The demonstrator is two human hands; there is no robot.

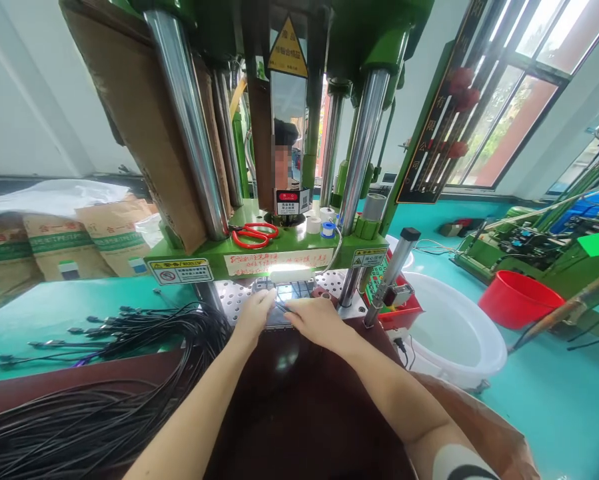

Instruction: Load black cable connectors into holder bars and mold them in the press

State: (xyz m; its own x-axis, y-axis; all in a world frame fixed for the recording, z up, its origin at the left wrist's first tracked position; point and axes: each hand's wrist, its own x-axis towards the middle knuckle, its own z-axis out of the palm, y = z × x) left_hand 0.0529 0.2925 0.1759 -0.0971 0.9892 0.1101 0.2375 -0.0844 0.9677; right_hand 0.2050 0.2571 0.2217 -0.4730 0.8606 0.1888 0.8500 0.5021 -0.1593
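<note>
Both my hands reach to a small dark mould block (pixel 289 292) under the green press (pixel 279 257). My left hand (pixel 253 315) rests at the block's left side with fingers curled on its edge. My right hand (pixel 315 320) lies at the block's right side, fingers pinched on a thin black cable (pixel 285 307) at the block. A large bundle of black cables (pixel 129 353) with connector ends lies to my left on the dark red bench (pixel 289 400).
Red-handled scissors (pixel 253 235) and tape rolls (pixel 324 223) lie on the press's green ledge. A white tub (pixel 454 333) and a red bucket (pixel 514 300) stand on the teal floor at right. Paper sacks (pixel 54 247) are stacked at left. A person stands behind the press.
</note>
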